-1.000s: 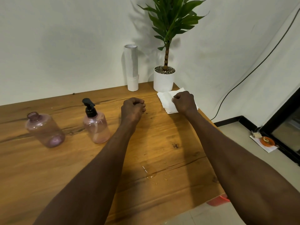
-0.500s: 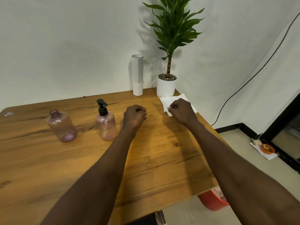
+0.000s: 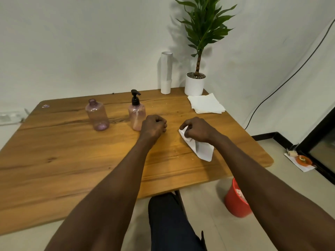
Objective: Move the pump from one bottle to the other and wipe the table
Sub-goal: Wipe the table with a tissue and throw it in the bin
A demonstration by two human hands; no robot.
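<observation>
Far left on the table stands the open bottle, no cap on its neck. Just right of it, apart, is the second bottle with the black pump screwed on top. My left hand is curled into a loose fist, holding nothing, resting just beside the pump bottle; I can't tell if it touches it. My right hand is closed, pinching one white tissue, which hangs down onto the wood near some small drops or crumbs. The rest of the tissue stack lies at the far right corner by the plant pot. I judge I'm in the wiping step, tissue in hand. Which bottle the pump began on I can't tell. Next move calls for flattening the tissue on the table and dragging it over the marks.
</observation>
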